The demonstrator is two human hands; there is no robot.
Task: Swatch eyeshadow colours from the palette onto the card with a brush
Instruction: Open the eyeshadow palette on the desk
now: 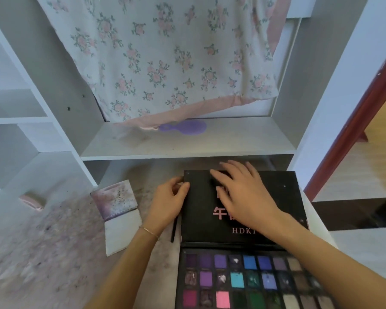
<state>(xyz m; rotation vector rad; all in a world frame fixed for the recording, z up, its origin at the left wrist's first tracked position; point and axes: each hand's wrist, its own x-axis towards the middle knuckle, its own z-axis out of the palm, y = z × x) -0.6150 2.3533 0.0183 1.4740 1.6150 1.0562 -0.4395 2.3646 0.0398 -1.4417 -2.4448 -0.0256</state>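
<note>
A large black eyeshadow palette lies open on the table, its pans (250, 279) of purple, blue, pink and green in rows near me. Its black lid (198, 219), printed with pink characters and "HDK", lies folded back flat. My right hand (243, 192) rests on top of the lid with fingers spread. My left hand (169, 201) grips the lid's left edge with thumb and fingers. A thin black brush (173, 233) lies on the table beside the lid, partly under my left wrist. A white card (120, 233) lies to the left, a pinkish speckled piece (115, 200) at its far end.
A white shelf (187, 143) juts out above the table with a purple hairbrush (185, 128) on it. Floral cloth (165, 54) hangs behind. White cubby shelves (16, 117) stand at left. A small pink object (31, 200) lies at far left. The table (42, 253) is smudged with powder.
</note>
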